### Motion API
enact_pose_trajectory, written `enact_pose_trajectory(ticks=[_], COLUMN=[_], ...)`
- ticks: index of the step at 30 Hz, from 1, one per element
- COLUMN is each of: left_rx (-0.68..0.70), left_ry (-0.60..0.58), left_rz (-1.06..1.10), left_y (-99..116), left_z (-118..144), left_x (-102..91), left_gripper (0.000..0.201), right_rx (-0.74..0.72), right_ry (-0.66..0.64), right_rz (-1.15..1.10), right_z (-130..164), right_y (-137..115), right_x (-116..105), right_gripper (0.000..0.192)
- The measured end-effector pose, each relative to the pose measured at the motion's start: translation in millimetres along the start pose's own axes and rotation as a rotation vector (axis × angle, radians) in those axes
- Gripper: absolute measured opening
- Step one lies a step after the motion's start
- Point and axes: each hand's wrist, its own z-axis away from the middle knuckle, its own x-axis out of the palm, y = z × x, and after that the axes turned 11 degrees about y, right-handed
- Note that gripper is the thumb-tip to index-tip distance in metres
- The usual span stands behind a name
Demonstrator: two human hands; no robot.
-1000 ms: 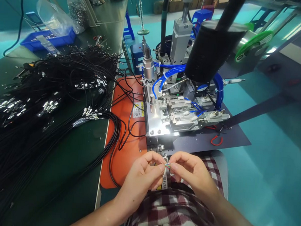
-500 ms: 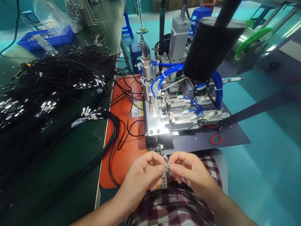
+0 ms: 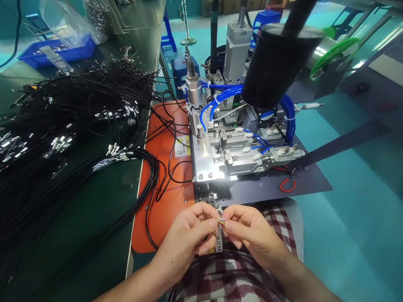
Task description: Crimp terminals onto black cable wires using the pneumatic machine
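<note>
Between my fingertips is a short run of thin coloured wires point(image 3: 221, 221), with white, yellow and green strands showing. My left hand point(image 3: 192, 228) pinches them from the left with thumb and forefinger. From the right, my right hand point(image 3: 251, 227) pinches the same wires, a small gap apart. The wires' ends are hidden in my fingers. Both hands are just in front of the metal machine point(image 3: 234, 156), above my lap. A black cable point(image 3: 146, 228) runs down the orange base plate point(image 3: 166, 202) and passes behind my left wrist.
A large heap of black cables point(image 3: 91, 90) with shiny metal ends covers the dark green table point(image 3: 96, 235). A blue bin point(image 3: 59, 52) stands behind it. Over the machine hangs a black cylinder point(image 3: 273, 70), and a red-handled tool point(image 3: 288, 185) lies on the grey plate.
Both hands keep their pinch on the wires. The coloured strands between the fingertips show more separately now. The whole view has shifted slightly.
</note>
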Motion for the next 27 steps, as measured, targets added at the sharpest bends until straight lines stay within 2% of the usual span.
enact_pose_trajectory(ticks=[5, 11, 27], left_rx=[0.042, 0.066, 0.043], left_ry=[0.015, 0.017, 0.015], left_rz=[-0.068, -0.121, 0.024], left_y=[-3, -5, -3], left_z=[1, 2, 2], left_x=[-2.5, -4.6, 0.3], left_gripper=[0.009, 0.012, 0.006], right_rx=[-0.032, 0.004, -0.082], right_ry=[0.022, 0.031, 0.014], right_rz=[0.030, 0.051, 0.085], right_z=[0, 1, 0], right_y=[-3, -10, 0], right_x=[-2, 2, -1], right_gripper=[0.020, 0.026, 0.019])
